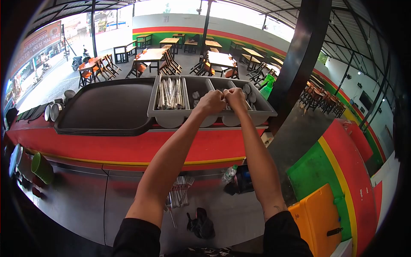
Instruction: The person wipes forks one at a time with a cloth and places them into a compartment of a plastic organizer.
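Observation:
A grey cutlery tray [171, 114] with compartments rests on the red counter [98, 144]. Both my hands meet above its middle and right compartments. My left hand [212, 102] is closed, its fingers curled towards the other hand. Right beside it, my right hand [235, 98] is also closed, fingertips pinched; what lies between them is hidden. Silvery wrapped cutlery [170, 94] fills the leftmost compartment. A few spoon heads [195, 96] show in the compartment beside it. More spoons [249, 93] lie in the rightmost compartment, next to my right hand.
Stacked dark serving trays [109, 103] lie left of the cutlery tray, with metal cups [55, 111] beyond. A green bottle [268, 85] and black pillar [299, 51] stand at right. Below are forks [180, 192], a black bag-like item [201, 225] and a plastic bottle [230, 173].

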A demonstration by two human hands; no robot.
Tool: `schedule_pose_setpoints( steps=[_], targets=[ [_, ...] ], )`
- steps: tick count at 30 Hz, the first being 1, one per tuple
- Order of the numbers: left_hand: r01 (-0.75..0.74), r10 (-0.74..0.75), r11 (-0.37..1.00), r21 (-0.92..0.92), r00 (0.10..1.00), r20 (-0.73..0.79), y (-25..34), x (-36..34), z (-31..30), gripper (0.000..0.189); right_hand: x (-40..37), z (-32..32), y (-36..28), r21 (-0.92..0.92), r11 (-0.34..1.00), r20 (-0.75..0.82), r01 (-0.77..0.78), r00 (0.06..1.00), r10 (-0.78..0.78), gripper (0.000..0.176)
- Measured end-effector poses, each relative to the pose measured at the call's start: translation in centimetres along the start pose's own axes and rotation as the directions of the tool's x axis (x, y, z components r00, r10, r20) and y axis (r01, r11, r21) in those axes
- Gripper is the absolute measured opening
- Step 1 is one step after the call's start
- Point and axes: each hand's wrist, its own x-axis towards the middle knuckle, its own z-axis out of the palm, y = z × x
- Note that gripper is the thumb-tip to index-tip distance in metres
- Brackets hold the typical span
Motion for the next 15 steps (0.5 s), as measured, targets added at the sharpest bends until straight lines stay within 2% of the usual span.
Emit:
schedule_pose_setpoints(
  steps=[4,7,10,11,13,15],
  targets=[
    [0.006,-0.002,0.999,0.054,0.998,-0.068,0.8,-0.8,-0.3,0.035,-0.8,0.0,-0.7,0.014,1.000,-0.096,0.005,0.995,-0.004,0.035],
    [0.011,0.002,0.996,0.088,0.988,-0.152,1.5,-1.8,-0.5,0.034,-1.4,-0.5,-1.3,0.118,0.992,-0.129,0.033,0.991,-0.018,0.035],
    [-0.176,0.195,0.981,0.086,0.930,-0.313,2.4,-3.1,-0.7,0.032,-1.0,-0.1,-0.4,0.220,0.956,-0.248,0.193,0.959,-0.136,0.029],
    [-0.228,0.212,0.974,0.002,0.904,-0.371,2.9,-3.9,-0.7,0.032,-1.5,-0.4,-0.2,0.382,0.884,-0.264,0.268,0.949,-0.174,0.027],
    [-0.328,0.219,0.933,-0.150,0.846,-0.485,4.0,-6.6,-0.9,0.034,-3.8,-1.3,-0.7,0.669,0.645,-0.299,0.370,0.928,-0.222,0.022],
    [-0.380,0.208,0.894,-0.237,0.821,-0.531,3.7,-10.8,0.4,0.042,-7.6,-1.8,-0.9,0.681,0.606,-0.362,0.410,0.909,-0.208,0.021]
  ],
)
